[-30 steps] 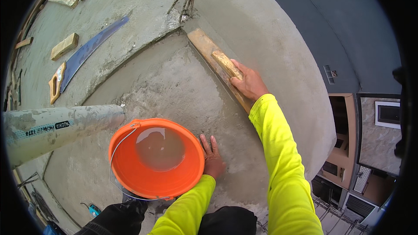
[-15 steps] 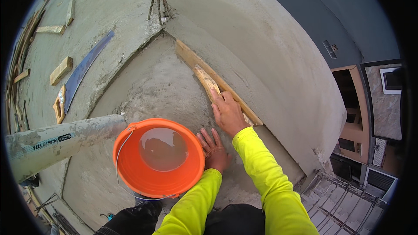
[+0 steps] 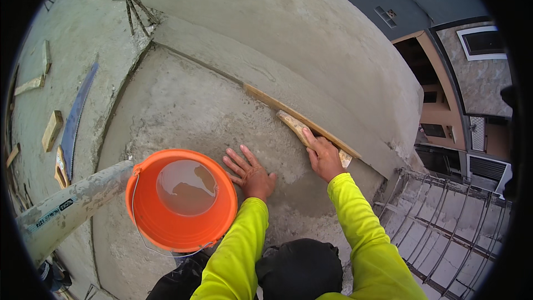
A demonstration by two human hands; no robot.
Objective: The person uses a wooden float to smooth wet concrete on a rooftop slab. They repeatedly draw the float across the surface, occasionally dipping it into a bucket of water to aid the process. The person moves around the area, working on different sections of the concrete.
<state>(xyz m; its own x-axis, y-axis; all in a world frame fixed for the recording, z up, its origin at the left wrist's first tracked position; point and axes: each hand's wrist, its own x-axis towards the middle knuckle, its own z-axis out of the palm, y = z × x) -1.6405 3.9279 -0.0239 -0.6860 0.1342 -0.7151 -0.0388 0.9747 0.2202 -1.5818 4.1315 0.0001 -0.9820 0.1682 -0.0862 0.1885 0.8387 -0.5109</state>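
My right hand (image 3: 326,158) is wrapped round the handle of a wooden float (image 3: 277,105), a long thin board standing on edge against the raised concrete ledge (image 3: 222,58). Palm down with spread fingers, my left hand (image 3: 251,173) presses on the grey concrete surface (image 3: 183,105). Just left of it stands an orange bucket (image 3: 183,239) with a wire handle and some cloudy water (image 3: 180,200) at the bottom.
A grey pipe (image 3: 78,208) juts in beside the bucket. On the far left lie a handsaw (image 3: 78,116) and wood offcuts (image 3: 52,131). Bent rebar (image 3: 133,0) sticks up at the far corner. To the right, the edge drops toward a rebar grid (image 3: 449,222) and buildings.
The float, in my right hand, has slid nearer and to the right along the ledge. My left hand has shifted slightly on the concrete, its fingers more spread. The whole view has turned a little.
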